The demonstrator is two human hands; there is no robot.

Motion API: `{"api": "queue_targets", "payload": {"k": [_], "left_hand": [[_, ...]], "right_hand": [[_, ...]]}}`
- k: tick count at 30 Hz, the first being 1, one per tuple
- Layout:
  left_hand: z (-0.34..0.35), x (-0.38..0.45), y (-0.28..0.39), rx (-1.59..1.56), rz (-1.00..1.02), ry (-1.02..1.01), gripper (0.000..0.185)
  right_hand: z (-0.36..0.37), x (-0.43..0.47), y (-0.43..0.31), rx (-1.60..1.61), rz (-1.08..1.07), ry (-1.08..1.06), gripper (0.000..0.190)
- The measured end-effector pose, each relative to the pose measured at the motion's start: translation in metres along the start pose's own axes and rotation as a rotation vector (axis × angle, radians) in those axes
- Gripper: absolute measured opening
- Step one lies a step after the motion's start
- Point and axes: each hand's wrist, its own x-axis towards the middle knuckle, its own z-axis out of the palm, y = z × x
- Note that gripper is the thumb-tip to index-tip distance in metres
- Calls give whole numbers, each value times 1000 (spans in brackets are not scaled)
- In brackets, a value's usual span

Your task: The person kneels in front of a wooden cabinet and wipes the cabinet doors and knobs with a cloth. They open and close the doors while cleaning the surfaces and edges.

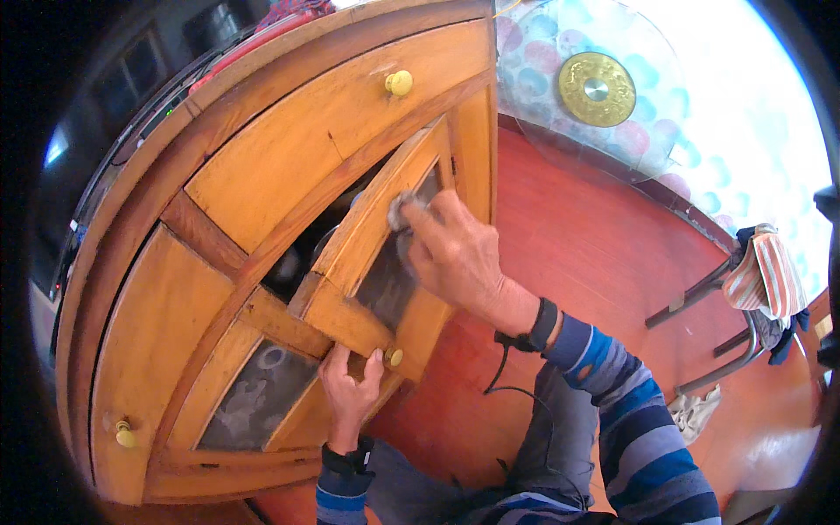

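A wooden cabinet door [354,321] with a dark glass panel [380,289] stands ajar in front of me. My left hand [351,380] grips the door's free edge beside its round yellow knob [394,357]. In the fingers of my right hand [453,252] is a bunched grey cloth [403,213], pressed against the upper part of the door frame. Part of the cloth is hidden by my fingers. Behind the door the cabinet's dark interior [289,266] shows through the gap, with contents too dim to name.
Above the door is a wooden drawer [315,138] with a yellow knob [399,83]. A second glass-panelled door [262,394] sits to the left. On the red floor [558,230] at right stands a chair [715,328] draped with a striped cloth [764,272]. A pale rag [695,413] lies near it.
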Motion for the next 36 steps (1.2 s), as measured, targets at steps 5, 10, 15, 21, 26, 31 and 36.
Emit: {"api": "queue_targets", "payload": {"k": [5, 10, 15, 21, 26, 31, 36], "left_hand": [[-1, 2, 3, -59, 27, 8, 19], [-1, 2, 4, -79, 31, 7, 20], [1, 1, -1, -64, 19, 11, 20], [0, 2, -5, -76, 23, 10, 20], [-1, -1, -2, -118, -14, -7, 19], [1, 1, 0, -109, 15, 10, 19], [-1, 1, 4, -107, -4, -2, 19]], "right_hand": [[4, 16, 28, -75, -1, 30, 37], [4, 28, 56, -125, 23, -19, 34], [3, 35, 66, -10, 78, -75, 32], [1, 37, 62, 176, 73, -109, 31], [-11, 28, 37, 404, 5, -163, 30], [-22, 12, -6, 475, -68, -246, 33], [-25, 13, -4, 341, -173, -220, 37]]}}
